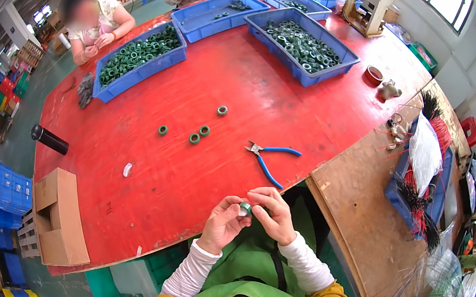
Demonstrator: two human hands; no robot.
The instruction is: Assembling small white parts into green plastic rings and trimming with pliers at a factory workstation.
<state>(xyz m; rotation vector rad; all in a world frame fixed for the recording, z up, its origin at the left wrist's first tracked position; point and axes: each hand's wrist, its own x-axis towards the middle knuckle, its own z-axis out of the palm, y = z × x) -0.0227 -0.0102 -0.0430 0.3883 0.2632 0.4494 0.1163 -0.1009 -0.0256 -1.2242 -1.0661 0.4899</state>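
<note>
Just past the near edge of the red tabletop, my left hand [219, 228] pinches a small green ring [246, 209] between thumb and fingers. My right hand [277, 218] is closed right beside the ring, its thumb and fingertips pressed together. Whatever those fingertips hold is too small to make out. Beyond my hands lies a pair of cutting pliers [261, 162] with spread blue handles. Several more green rings [204, 131] rest loose on the table further off.
Blue trays hold many green rings, one at far left [139, 78] and one at far centre [285, 64]. A black bottle [50, 139] and cardboard box [80, 230] sit left. At right, a blue bin [436, 202] holds wire bundles. Other people sit across the table.
</note>
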